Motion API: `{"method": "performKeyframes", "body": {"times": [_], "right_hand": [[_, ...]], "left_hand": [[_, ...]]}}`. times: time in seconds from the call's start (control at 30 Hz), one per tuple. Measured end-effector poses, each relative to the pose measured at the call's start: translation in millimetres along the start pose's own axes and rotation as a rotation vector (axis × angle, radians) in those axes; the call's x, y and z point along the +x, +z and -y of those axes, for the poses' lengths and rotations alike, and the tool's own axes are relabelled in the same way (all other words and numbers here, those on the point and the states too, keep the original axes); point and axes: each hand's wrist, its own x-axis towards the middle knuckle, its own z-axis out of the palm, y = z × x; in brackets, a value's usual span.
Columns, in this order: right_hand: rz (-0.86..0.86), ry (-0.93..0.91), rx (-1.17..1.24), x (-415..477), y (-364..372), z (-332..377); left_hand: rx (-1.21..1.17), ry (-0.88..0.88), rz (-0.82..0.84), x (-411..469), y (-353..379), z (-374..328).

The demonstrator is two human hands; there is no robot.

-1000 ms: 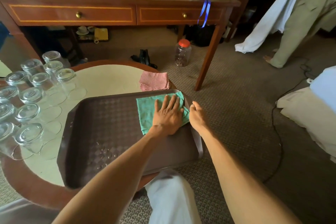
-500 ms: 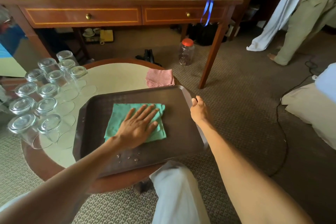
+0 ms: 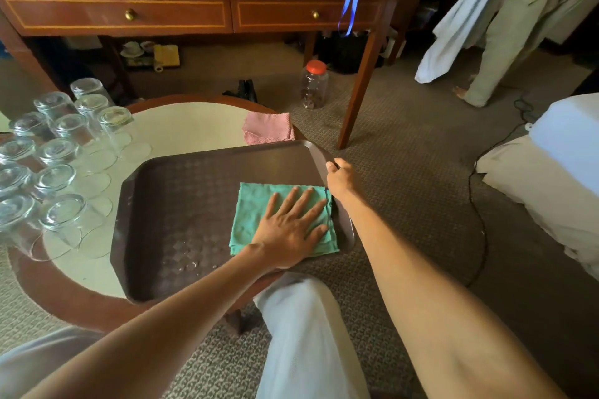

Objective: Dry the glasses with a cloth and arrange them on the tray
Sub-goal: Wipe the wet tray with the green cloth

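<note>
A dark brown rectangular tray (image 3: 181,204), plastic by its look, with rounded corners, a raised rim and a woven checker texture across its floor, lies on a round table (image 3: 181,126) with a pale top and a reddish wood border; the tray's right end overhangs the table edge. A folded green cloth (image 3: 256,207), soft and slightly creased, lies flat on the tray's right portion. The left hand (image 3: 291,230) presses on the cloth palm down, fingers spread wide and straight, gripping nothing. The right hand (image 3: 340,176) is closed on the tray's right rim near the far corner, thumb on top; the fingers beneath are hidden. A few water droplets (image 3: 191,266) bead on the tray floor near its front edge. Clear tumbler glasses (image 3: 61,152), cylindrical and inverted on their rims, stand clustered in rows on the table's left side, apart from the tray. A folded pink cloth (image 3: 269,131) with a fine check pattern lies on the table just beyond the tray's far rim. The floor is patterned carpet (image 3: 415,172).
</note>
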Motion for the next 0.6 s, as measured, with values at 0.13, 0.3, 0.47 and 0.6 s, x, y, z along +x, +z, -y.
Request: {"method": "performKeyframes", "body": {"times": [0.13, 0.3, 0.47, 0.6], "right_hand": [[-0.028, 0.008, -0.057, -5, -1, -3], [-0.075, 0.02, -0.139, -12, -2, -3], [-0.08, 0.016, -0.052, -10, 3, -5], [-0.091, -0.011, -0.008, -5, 6, -13]], "left_hand": [[0.021, 0.098, 0.007, -42, -3, 36], [-0.031, -0.142, -0.015, -25, -9, 45], [-0.087, -0.326, -0.036, 25, 0, -22], [-0.045, -0.083, 0.003, 5, 4, -28]]}}
